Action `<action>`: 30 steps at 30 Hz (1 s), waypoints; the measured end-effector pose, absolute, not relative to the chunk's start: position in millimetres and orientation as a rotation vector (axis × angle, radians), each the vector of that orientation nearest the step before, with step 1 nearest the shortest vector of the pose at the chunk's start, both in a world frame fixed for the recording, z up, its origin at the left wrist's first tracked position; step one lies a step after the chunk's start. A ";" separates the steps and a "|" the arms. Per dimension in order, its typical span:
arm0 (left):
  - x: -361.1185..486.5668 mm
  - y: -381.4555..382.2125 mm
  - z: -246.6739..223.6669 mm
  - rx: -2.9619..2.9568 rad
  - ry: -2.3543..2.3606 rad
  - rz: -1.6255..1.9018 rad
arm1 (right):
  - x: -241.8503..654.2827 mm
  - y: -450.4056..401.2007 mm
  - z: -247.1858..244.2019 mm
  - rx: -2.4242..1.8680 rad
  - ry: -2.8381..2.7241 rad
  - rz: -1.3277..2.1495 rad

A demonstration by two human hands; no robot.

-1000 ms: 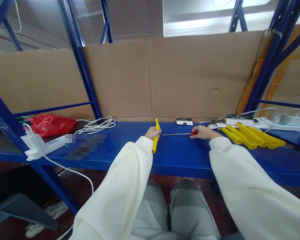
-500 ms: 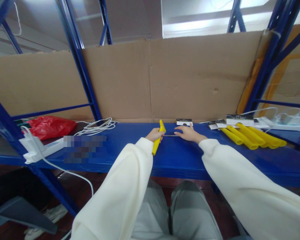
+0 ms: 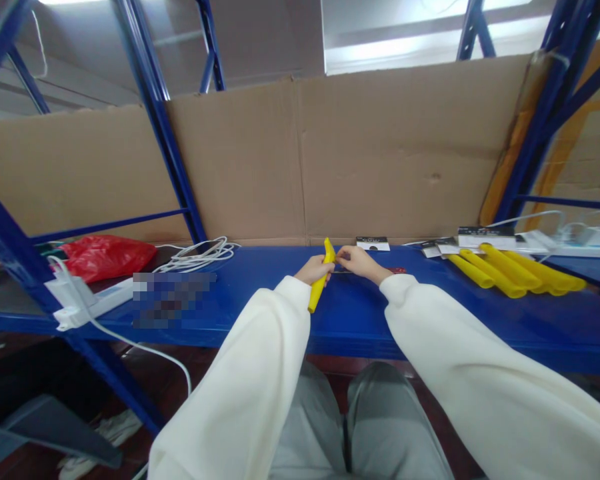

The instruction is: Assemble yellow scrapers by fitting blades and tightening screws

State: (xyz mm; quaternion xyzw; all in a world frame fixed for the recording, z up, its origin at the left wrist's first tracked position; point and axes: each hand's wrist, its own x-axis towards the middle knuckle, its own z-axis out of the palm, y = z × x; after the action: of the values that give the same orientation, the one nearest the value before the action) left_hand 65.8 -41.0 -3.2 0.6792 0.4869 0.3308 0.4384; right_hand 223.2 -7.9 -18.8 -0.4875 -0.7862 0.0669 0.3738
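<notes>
A yellow tubular piece (image 3: 319, 288) with a narrow bent top stands tilted in my left hand (image 3: 312, 270), whose fingers are wrapped round its middle. Close to its right side, my right hand (image 3: 359, 261) has its thumb and fingertips pinched together; what they hold, if anything, is too small to make out. Under and behind my right hand lies a thin rod, with a red end (image 3: 397, 271) showing past the wrist. A black and white card (image 3: 373, 244) lies on the blue table (image 3: 260, 293) just beyond my right hand.
Several yellow tubes (image 3: 510, 270) lie at the right, beside more cards (image 3: 486, 237). On the left are a red plastic bag (image 3: 107, 257), a coiled white cable (image 3: 200, 255) and a white power strip (image 3: 113, 297). Cardboard (image 3: 240, 167) rises behind the table.
My right hand has moved left to the yellow piece, and its spread fingers have come together. The red end has come into view. The yellow piece leans slightly more to the right.
</notes>
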 end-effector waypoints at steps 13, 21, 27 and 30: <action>65.3 -40.9 -2.9 1.690 1.265 0.820 | 226.2 -14.1 -15.0 -1.452 -2.032 0.228; 63.9 -36.7 -5.1 1.668 1.303 0.821 | 285.8 -18.1 3.0 -2.249 -1.864 -0.038; 65.5 -42.6 -1.8 1.654 1.305 0.785 | 306.0 -10.6 -3.2 -2.347 -1.739 0.040; 66.2 -45.6 -0.3 1.653 1.300 0.783 | 309.4 -3.7 -7.1 -2.349 -1.684 0.071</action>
State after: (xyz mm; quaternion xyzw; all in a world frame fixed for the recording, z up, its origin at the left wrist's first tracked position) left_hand 66.2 -45.6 -0.3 0.6638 0.5219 0.3145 0.4337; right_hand 309.4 -3.7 -7.1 -0.8061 -0.5779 0.0243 0.1247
